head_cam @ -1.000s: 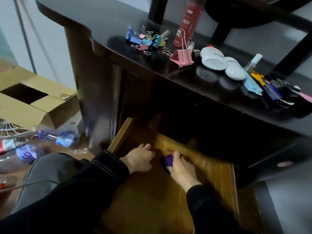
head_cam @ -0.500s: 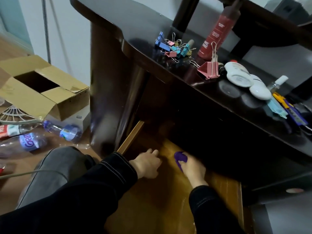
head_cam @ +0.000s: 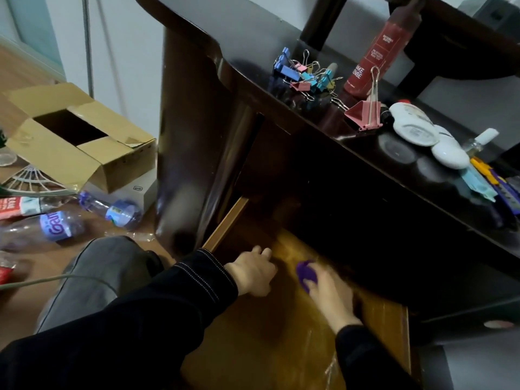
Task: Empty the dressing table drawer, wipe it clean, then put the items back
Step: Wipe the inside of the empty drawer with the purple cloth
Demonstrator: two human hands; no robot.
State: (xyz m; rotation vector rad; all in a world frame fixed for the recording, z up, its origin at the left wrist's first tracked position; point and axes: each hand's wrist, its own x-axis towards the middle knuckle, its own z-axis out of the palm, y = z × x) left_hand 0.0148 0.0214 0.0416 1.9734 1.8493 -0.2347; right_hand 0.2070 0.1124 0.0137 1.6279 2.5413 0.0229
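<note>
The wooden drawer [head_cam: 247,350] is pulled out below the dark dressing table [head_cam: 332,164], and its floor is bare. My right hand [head_cam: 333,298] grips a purple cloth [head_cam: 306,273] and presses it on the drawer floor near the back; the hand is blurred. My left hand [head_cam: 253,273] rests on the drawer floor beside it, fingers curled, holding nothing. On the tabletop lie coloured binder clips [head_cam: 305,74], a large pink clip [head_cam: 365,115], a red bottle [head_cam: 378,59], white containers [head_cam: 415,128], a small spray bottle [head_cam: 481,139] and a yellow and purple cutter [head_cam: 495,181].
On the floor to the left lie an open cardboard box [head_cam: 76,136], plastic bottles [head_cam: 112,212], a white fan guard [head_cam: 31,181] and a grey cable [head_cam: 42,282]. My knee in grey trousers [head_cam: 92,277] is next to the drawer's left wall [head_cam: 225,223].
The view has swung so the table sits further right. My right hand has shifted a little with the purple cloth on the drawer floor. My left hand has stayed put.
</note>
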